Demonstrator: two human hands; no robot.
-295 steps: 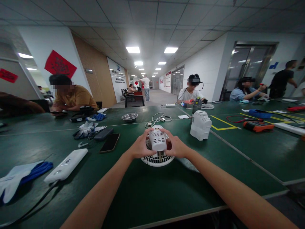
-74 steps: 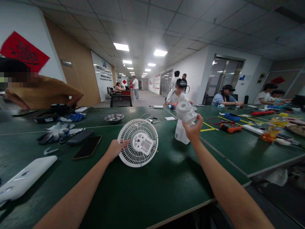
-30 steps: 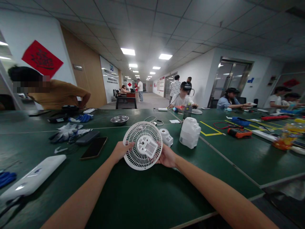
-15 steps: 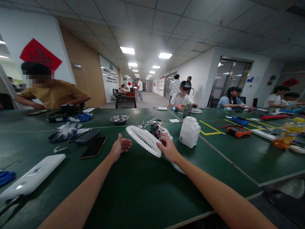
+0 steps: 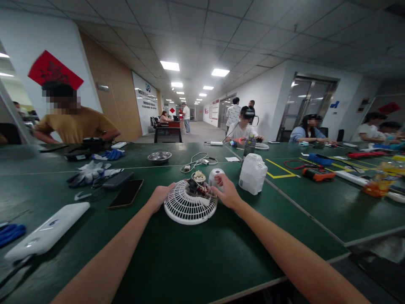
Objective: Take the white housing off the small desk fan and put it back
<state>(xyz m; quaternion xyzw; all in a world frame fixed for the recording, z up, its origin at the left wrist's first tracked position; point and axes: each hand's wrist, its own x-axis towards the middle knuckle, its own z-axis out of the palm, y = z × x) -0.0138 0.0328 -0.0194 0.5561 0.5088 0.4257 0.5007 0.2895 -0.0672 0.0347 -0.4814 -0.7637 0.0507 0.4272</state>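
Note:
A round white fan grille [image 5: 186,213] lies on the green table in front of me, with a motor and wiring [image 5: 198,187] on top of it. My left hand [image 5: 160,197] grips the left rim, its fingers partly hidden by the rim. Beside the motor on the right is my right hand [image 5: 228,193], with its thumb near the grille's edge and its fingers half curled but apart. Behind those fingers stands a small rounded white part [image 5: 216,175]. A white cable [image 5: 199,159] lies coiled just beyond the grille.
Right of the grille stands a white plastic housing [image 5: 253,174], with a dark bottle [image 5: 249,144] behind it. A metal bowl [image 5: 159,157] sits farther back. To the left are a phone [image 5: 126,194], gloves [image 5: 90,173] and a white device [image 5: 47,230]. An orange multimeter [image 5: 318,174] lies right. People sit across the table.
The grille has gone from tilted in my right hand to flat on the table, motor side up. My left hand has moved in to its rim. The cable now lies in plain view.

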